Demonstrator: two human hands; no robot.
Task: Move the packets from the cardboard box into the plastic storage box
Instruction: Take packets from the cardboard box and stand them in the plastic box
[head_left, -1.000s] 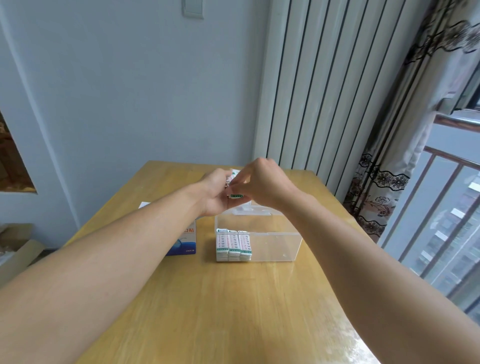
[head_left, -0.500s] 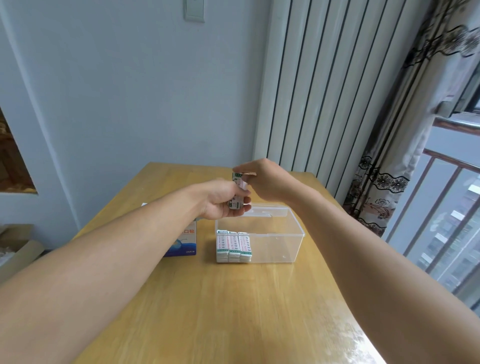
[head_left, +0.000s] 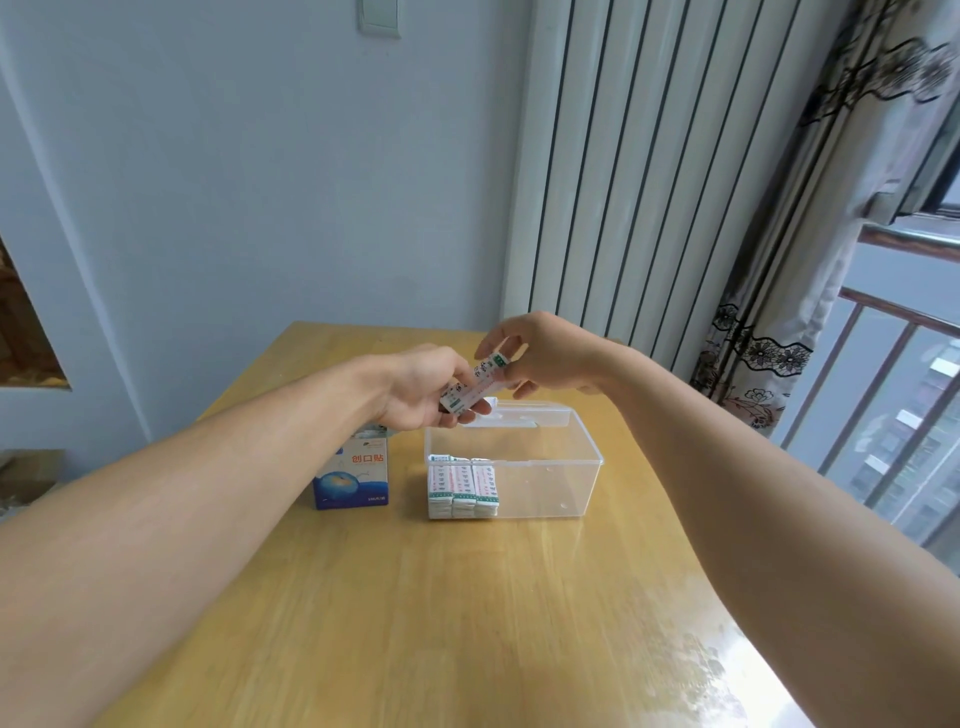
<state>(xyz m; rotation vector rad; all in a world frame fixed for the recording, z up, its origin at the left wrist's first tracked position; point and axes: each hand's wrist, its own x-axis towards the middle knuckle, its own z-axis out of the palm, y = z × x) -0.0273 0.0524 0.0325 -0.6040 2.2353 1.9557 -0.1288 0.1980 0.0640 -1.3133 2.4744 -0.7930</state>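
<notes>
We see both hands—left hand and right hand—pinching one packet bundle above the plastic storage box, likely squaring it to join the stacked packets beside the cardboard box.

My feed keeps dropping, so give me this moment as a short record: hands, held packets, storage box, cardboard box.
left hand: grips the lower end of the held packets
right hand: pinches their upper end
held packets: tilted stack, above the storage box's rear left
plastic storage box: open, packets standing in its front left corner
cardboard box: upright, left of the storage box
</notes>
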